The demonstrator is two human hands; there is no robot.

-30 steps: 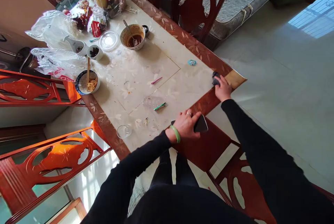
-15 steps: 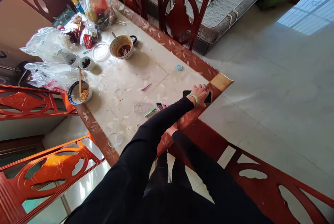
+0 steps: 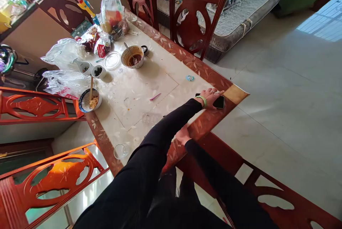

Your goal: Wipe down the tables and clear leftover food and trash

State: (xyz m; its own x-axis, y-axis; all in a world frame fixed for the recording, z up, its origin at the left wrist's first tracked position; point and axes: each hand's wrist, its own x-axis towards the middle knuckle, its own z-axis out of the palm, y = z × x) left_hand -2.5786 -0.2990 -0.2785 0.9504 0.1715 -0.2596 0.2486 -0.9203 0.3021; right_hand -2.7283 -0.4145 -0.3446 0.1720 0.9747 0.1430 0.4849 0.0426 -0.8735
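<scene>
My left hand [image 3: 211, 97] lies over a black phone [image 3: 218, 103] near the table's corner. Its fingers are stretched out, and a ring and a light green bracelet [image 3: 204, 100] show on this hand and wrist. Underneath the crossing left arm, my right hand [image 3: 183, 135] rests by the table's edge, pointing left. The sleeve hides its fingers, so I cannot see what they hold. A clear plastic tray [image 3: 151, 118] lies left of the arm, partly covered. Farther up are a thin pink stick [image 3: 155, 97] and a small blue item [image 3: 190, 78].
On the table [image 3: 149, 79] stand a bowl with a spoon [image 3: 132, 57], a bowl with chopsticks [image 3: 90, 100], small white cups [image 3: 98, 72] and plastic bags [image 3: 64, 81]. A clear cup [image 3: 120, 151] sits near the left edge. Wooden chairs [image 3: 197, 11] surround the table.
The view has shifted, so everything sits lower and farther right. My left hand's fingers reach out more over the phone. A green pen and a dark-and-pink item are now hidden behind my left arm.
</scene>
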